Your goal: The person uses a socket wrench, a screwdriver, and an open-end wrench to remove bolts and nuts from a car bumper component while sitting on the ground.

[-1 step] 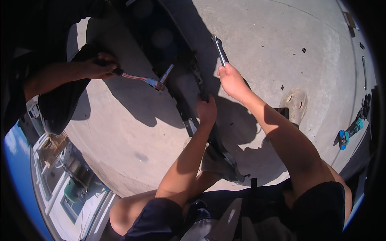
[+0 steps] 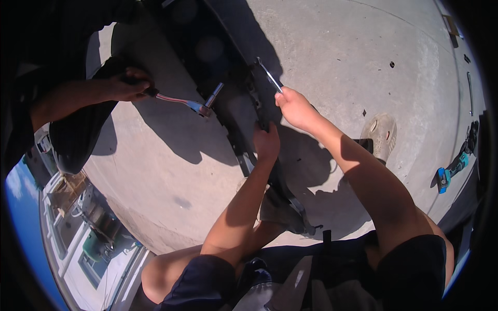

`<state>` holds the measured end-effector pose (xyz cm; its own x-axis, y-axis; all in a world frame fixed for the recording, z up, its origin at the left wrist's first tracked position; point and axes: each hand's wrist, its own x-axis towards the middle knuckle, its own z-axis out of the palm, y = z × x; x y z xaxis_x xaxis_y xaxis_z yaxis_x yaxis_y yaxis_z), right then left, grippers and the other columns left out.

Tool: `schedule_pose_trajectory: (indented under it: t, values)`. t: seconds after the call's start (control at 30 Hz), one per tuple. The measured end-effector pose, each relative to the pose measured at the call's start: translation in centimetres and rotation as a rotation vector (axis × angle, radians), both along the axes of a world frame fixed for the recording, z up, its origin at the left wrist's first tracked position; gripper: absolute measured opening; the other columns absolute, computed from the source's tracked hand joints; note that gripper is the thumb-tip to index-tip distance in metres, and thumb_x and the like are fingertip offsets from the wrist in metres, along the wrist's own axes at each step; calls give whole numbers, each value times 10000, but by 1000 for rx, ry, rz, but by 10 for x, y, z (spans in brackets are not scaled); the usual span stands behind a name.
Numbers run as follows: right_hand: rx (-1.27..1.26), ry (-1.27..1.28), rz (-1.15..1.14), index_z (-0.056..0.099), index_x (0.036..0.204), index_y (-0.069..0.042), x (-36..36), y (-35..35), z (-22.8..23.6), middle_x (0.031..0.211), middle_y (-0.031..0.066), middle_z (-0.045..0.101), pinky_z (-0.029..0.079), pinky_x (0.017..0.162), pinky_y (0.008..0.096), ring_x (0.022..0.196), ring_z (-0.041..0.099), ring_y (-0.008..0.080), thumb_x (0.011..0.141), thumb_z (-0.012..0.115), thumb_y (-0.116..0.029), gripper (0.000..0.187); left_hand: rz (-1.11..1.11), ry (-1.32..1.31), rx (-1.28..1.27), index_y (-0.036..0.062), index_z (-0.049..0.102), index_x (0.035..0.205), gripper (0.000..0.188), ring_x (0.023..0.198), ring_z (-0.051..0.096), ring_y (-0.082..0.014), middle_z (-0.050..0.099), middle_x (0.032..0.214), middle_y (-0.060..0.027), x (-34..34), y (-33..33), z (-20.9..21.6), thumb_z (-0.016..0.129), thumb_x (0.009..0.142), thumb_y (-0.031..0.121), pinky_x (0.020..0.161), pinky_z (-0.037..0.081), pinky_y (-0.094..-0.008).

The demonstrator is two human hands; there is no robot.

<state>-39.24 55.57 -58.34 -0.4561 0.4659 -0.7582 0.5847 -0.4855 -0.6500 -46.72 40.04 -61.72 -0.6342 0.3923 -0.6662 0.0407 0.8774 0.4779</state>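
Note:
A long black part (image 2: 282, 192), perhaps a vehicle panel or frame piece, runs from the top of the view down toward my knees. My left hand (image 2: 266, 141) is closed round its edge near the middle. In my right hand (image 2: 298, 109) is a silver wrench (image 2: 269, 74), gripped by its near end. The wrench's far end lies close to the black part's right edge; I cannot tell whether they touch. From the left a co-worker's hand (image 2: 136, 84) holds a ratchet (image 2: 179, 99) with a long silver socket (image 2: 216, 94) beside the part.
Concrete ground (image 2: 332, 46) lies under everything. To the right are a teal cordless power tool (image 2: 456, 165) and a long metal tool (image 2: 470, 93). My beige clog (image 2: 385, 136) stands right of my forearm. Small dark bits (image 2: 392, 65) are scattered nearby. The co-worker's dark-clothed knee (image 2: 72, 145) is at left.
My right hand has shifted slightly left, and the wrench has swung left toward the black part, now at more of a slant. My left hand and the co-worker's ratchet have stayed put.

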Motion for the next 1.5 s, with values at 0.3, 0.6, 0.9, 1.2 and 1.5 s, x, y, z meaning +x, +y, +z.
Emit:
schedule_pose_trajectory:
  t: [0.3, 0.6, 0.9, 1.2, 1.5]
  values:
    - [87, -107, -98, 531, 945, 13, -9, -1, 8, 771, 189, 596, 454, 737, 404, 767, 586, 346, 983, 442, -219, 251, 48, -88, -63, -73, 576, 1063, 408, 925, 609, -460, 643, 943, -292, -4, -5, 0, 574, 905, 303, 790, 475, -466]
    - [98, -18, 48, 579, 905, -9, -9, -15, -4, 735, 98, 589, 445, 660, 357, 685, 566, 209, 966, 469, -210, 237, 27, -73, -42, -72, 589, 1056, 420, 843, 637, -433, 658, 854, -255, -7, -15, -8, 571, 909, 321, 725, 484, -438]
    - [-467, 223, -383, 478, 813, -55, -5, -18, 11, 548, -21, 378, 254, 390, 273, 423, 333, 86, 1020, 394, -306, 336, 80, -143, -130, -40, 580, 1063, 393, 622, 627, -293, 629, 715, -167, -8, -3, 7, 573, 908, 321, 587, 475, -402]
    - [40, 229, -439, 486, 755, -41, -18, -32, 9, 564, -3, 427, 340, 469, 274, 493, 427, 106, 1028, 396, -340, 415, 242, -346, -97, 51, 492, 610, 410, 373, 447, -147, 440, 483, -19, -23, 2, 52, 620, 900, 310, 385, 349, -306]
    - [176, -7, -43, 509, 841, 25, -29, -47, 34, 754, 234, 607, 451, 663, 452, 713, 597, 413, 996, 455, -302, 367, 236, -385, -64, 43, 473, 540, 482, 363, 466, -151, 460, 454, -35, -30, -5, 56, 607, 910, 321, 386, 353, -308]
